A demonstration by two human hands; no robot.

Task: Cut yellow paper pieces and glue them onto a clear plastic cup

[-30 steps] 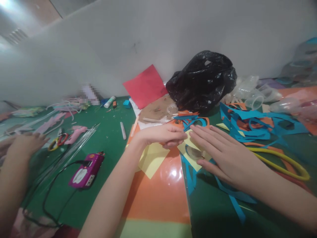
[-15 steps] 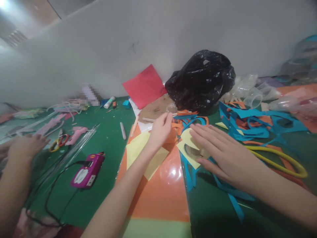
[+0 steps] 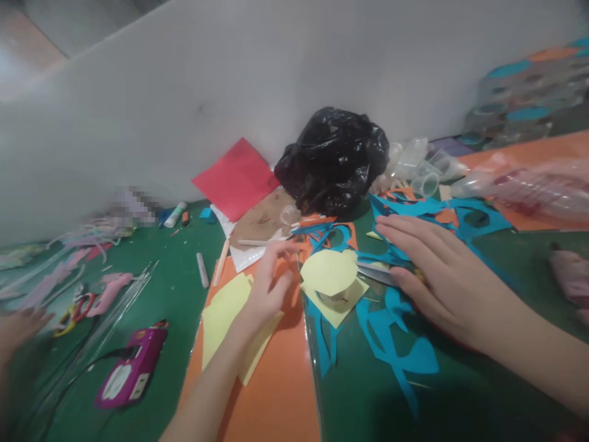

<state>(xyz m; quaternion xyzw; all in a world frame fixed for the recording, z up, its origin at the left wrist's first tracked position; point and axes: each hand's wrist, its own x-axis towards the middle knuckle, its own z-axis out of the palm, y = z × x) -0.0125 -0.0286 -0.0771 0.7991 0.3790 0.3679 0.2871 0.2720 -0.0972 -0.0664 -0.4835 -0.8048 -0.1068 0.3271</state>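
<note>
My left hand (image 3: 269, 285) hovers over the orange sheet (image 3: 276, 368), its thumb and bent fingers apart with nothing visible between them. Pale yellow paper pieces (image 3: 225, 307) lie beneath its wrist. To its right a yellow paper circle (image 3: 329, 270) rests over a yellow square (image 3: 338, 307), which it partly covers. My right hand (image 3: 442, 270) stretches over a pair of scissors (image 3: 377, 274), fingers straight and thumb apart. The blades point left toward the circle. Most of the handles are hidden under the palm, and I cannot tell how firmly the hand touches them.
Blue paper offcuts (image 3: 391, 344) lie around my right hand. At the back are a black plastic bag (image 3: 335, 162) and a red sheet (image 3: 237, 178). Left are a purple box with a cable (image 3: 133, 365), a pink glue gun (image 3: 110, 291) and another person's hand (image 3: 21, 331).
The view has shifted right. My right hand has moved off the yellow square and over the scissors. The yellow circle now shows. My left hand's fingers have opened.
</note>
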